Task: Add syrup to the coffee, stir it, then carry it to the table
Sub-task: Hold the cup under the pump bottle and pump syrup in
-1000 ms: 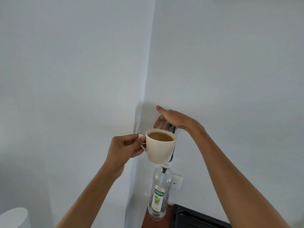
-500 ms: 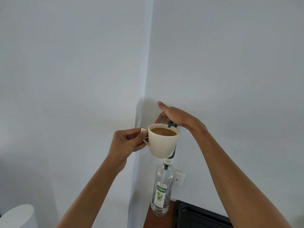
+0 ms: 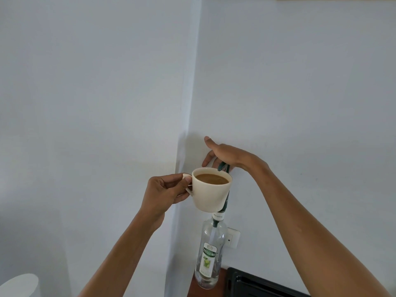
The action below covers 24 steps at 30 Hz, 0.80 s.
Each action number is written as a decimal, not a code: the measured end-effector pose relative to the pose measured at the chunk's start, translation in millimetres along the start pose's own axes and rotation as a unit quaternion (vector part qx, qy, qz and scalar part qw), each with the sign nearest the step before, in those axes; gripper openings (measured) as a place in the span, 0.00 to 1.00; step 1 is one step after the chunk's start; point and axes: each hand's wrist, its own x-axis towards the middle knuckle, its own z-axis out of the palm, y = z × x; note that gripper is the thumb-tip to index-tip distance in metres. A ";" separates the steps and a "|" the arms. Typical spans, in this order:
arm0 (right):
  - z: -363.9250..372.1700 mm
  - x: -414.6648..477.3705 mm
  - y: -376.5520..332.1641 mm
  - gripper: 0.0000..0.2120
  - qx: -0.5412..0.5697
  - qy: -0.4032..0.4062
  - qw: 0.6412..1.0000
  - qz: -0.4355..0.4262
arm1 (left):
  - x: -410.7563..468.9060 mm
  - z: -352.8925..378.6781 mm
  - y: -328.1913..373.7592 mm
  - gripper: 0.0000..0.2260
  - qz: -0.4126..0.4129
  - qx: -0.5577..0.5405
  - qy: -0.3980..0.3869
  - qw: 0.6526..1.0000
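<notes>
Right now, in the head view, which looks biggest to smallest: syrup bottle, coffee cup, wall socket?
1. syrup bottle, tallest, though its top hides behind the cup.
2. coffee cup, nearly as big, and nearer the camera, so this order is unsure.
3. wall socket, clearly smallest.

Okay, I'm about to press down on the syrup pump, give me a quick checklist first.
1. Left hand grips the cup by its handle: ok.
2. Cup upright, coffee below the rim: ok.
3. Right hand rests on top of the green pump: ok.
4. Pump spout over the cup's opening: cannot tell, the rim and the hand hide it.
5. Bottle stands upright on the counter: ok.
6. Syrup left in the bottle: cannot tell through the clear glass.
</notes>
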 end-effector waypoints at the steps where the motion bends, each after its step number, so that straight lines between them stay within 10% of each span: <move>1: -0.2 0.4 0.2 0.45 -0.001 -0.003 1.000 0.001 | 0.4 -0.3 0.2 0.06 0.000 0.000 -0.001 1.000; 24: 12.9 5.7 8.7 0.47 0.029 0.062 0.997 -0.018 | 4.7 -5.4 0.1 0.08 0.012 -0.007 0.001 1.000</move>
